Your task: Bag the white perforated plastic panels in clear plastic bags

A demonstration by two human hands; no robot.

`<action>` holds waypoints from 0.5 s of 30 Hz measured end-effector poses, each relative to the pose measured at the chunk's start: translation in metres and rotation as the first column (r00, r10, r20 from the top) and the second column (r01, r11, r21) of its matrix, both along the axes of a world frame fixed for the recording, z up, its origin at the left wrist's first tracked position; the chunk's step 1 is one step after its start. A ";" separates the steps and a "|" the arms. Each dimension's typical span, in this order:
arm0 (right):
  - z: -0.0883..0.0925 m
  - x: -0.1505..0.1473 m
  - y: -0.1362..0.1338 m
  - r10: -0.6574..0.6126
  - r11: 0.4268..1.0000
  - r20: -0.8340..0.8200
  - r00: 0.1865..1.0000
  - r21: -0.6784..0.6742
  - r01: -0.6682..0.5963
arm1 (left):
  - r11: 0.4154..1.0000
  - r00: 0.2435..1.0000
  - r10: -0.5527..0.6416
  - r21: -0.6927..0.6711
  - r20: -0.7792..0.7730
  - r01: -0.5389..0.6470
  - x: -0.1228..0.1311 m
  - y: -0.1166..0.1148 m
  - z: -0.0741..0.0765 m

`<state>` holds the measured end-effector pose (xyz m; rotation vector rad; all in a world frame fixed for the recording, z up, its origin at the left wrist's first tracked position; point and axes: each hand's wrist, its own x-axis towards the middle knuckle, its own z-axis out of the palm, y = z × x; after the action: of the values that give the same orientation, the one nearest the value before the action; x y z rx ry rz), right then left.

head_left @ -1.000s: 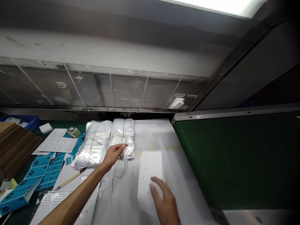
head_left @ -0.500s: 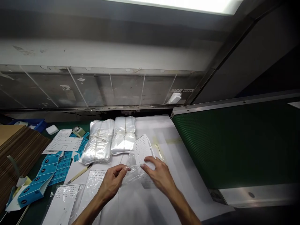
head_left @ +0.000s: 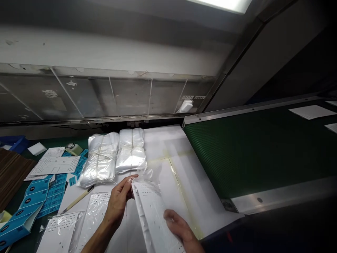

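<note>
Clasping a perforated white panel [head_left: 151,214] in a clear plastic bag [head_left: 149,175], left grip [head_left: 118,200] closed, right grip [head_left: 179,228] half-open on it

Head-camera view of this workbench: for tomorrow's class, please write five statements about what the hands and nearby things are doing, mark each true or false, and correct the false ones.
1. The right hand rests on the white perforated panel. True.
2. A clear bag lies at the panel's far end, by the left hand. True.
3. Three tied bundles lie beyond the hands. False: there are two.
4. The left hand grips the pale-handled tool. False: the tool lies on a white sheet, apart from both hands.
5. Blue printed cards lie left of the hands. True.
</note>
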<state>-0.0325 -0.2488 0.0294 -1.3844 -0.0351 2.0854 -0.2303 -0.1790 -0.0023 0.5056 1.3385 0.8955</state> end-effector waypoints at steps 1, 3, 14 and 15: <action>0.003 -0.001 0.001 0.001 0.999 0.046 0.999 -0.034 0.000 | 1.000 0.999 -0.010 0.002 -0.051 0.010 -0.001 -0.004 0.002; 0.012 -0.004 0.005 0.017 0.996 0.133 0.991 -0.090 -0.005 | 0.994 0.976 -0.084 0.051 -0.200 0.096 0.000 -0.016 0.006; 0.052 -0.013 0.027 0.151 0.988 0.264 0.953 -0.055 -0.141 | 0.979 1.000 0.015 -0.202 0.010 -0.013 0.009 -0.065 0.021; 0.053 -0.011 0.028 0.162 0.987 0.220 0.962 -0.040 -0.157 | 0.980 0.999 0.016 -0.198 0.032 -0.010 0.007 -0.061 0.024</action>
<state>-0.0437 -0.2210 0.0821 -1.6728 -0.2244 2.0525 -0.2232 -0.2403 0.0220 0.3266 1.3844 0.7684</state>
